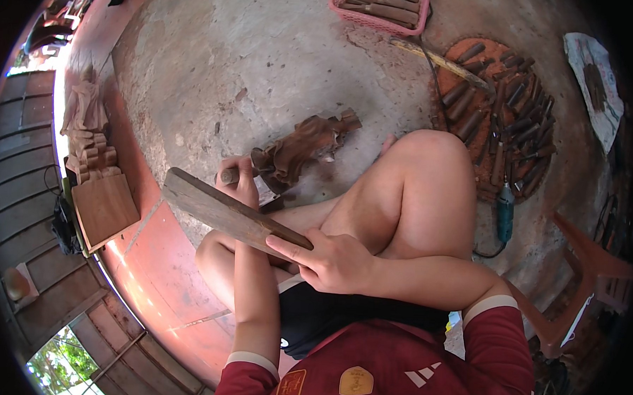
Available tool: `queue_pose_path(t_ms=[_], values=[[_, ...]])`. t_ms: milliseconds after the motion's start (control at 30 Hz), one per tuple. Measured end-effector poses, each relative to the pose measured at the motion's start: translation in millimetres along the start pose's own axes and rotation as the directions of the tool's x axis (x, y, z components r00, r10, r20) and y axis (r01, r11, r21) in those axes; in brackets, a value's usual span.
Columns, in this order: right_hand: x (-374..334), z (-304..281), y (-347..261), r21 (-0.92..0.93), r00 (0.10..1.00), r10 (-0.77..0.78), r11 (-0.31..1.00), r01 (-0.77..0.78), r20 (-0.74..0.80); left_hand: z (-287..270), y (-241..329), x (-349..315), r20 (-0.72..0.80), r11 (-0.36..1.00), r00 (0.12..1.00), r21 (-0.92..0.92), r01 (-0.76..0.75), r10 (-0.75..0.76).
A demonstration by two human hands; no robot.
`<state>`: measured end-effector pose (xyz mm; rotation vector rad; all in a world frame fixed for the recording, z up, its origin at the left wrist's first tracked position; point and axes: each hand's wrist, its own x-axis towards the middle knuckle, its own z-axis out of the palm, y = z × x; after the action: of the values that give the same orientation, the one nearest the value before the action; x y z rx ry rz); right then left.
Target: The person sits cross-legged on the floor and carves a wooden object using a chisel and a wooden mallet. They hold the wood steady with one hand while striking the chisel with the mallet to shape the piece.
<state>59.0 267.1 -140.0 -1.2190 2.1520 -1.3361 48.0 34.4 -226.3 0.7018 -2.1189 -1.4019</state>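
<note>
Clearly, wooden paddle (224,211) in right hand (338,262), gold badge (356,381) on red shirt (398,353).

Head-worn wide fisheye view, facing down
Looks from close above the crossed legs (433,192), taking in the concrete floor (202,65) and beyond its left edge

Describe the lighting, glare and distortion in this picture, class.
In the head view, glare whitens the gap beside the slatted wall; in the same view, sunlight patches brighten the reddish floor, fisheye distortion bends straight edges, and corners go black.
</note>
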Motion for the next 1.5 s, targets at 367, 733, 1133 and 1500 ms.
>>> queue_pose_path(t_ms=[367,733,1133,1500], values=[[3.0,1.0,0.9,0.001,1.000,0.025,1.000,-0.025,0.016,13.5,-0.5,2.0,0.105,0.956,0.982,-0.266,-0.124,0.157],[4.1,-2.2,-0.9,0.043,0.999,0.034,0.998,-0.035,0.012,15.3,2.7,-0.7,0.106,0.972,0.987,-0.211,-0.100,0.124],[23.1,-23.7,13.7,0.141,0.990,0.120,0.984,-0.109,-0.073,14.0,-7.5,4.4,0.119,0.995,0.993,0.098,-0.023,0.012],[37.8,-43.7,21.1,0.272,0.985,0.134,0.957,-0.100,-0.110,14.4,-8.2,-1.8,0.141,0.977,0.987,-0.205,-0.051,0.081]])
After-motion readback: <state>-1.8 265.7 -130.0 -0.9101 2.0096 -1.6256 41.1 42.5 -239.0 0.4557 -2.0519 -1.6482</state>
